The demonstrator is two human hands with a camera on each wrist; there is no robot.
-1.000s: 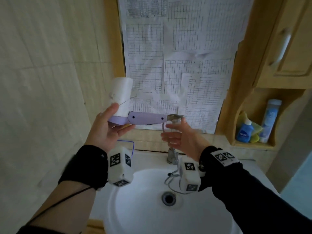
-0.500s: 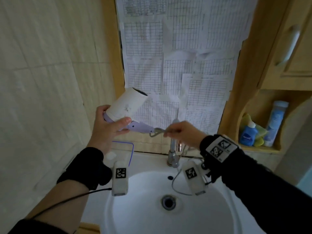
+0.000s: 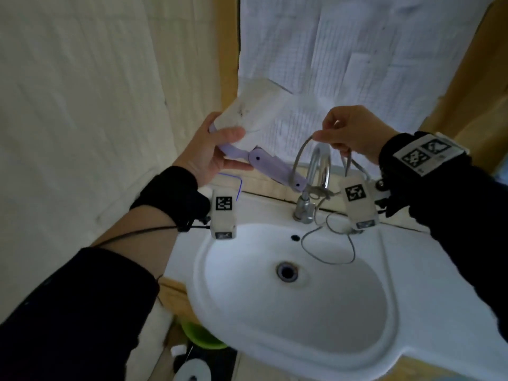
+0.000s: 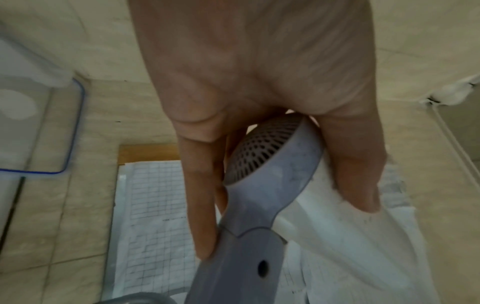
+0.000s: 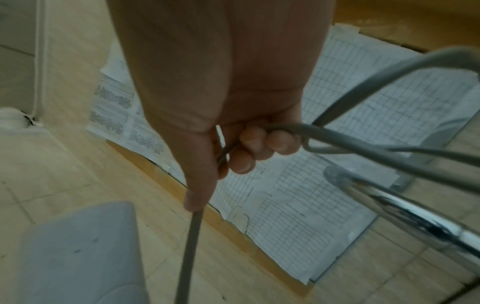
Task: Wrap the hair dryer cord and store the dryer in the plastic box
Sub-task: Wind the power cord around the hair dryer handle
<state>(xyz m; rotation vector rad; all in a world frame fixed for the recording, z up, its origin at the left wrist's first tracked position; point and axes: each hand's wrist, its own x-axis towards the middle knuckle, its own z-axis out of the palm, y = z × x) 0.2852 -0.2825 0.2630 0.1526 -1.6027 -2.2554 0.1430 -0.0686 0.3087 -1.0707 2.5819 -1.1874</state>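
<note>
My left hand grips the white and lilac hair dryer by its body, above the left side of the sink; its folding lilac handle points down to the right. From the left wrist the dryer's grille shows between my fingers. My right hand pinches the grey cord above the tap, with loops gathered in the fingers. The rest of the cord hangs into the basin. A clear plastic box with a blue rim stands by the wall.
The white sink fills the lower middle, with a chrome tap right under my right hand. Gridded paper sheets cover the wall behind. A green bowl lies on the floor under the sink.
My right hand has drawn the cord up and to the right, away from the handle's end. The dryer has tilted so its handle now slopes down to the right. The view has tipped down.
</note>
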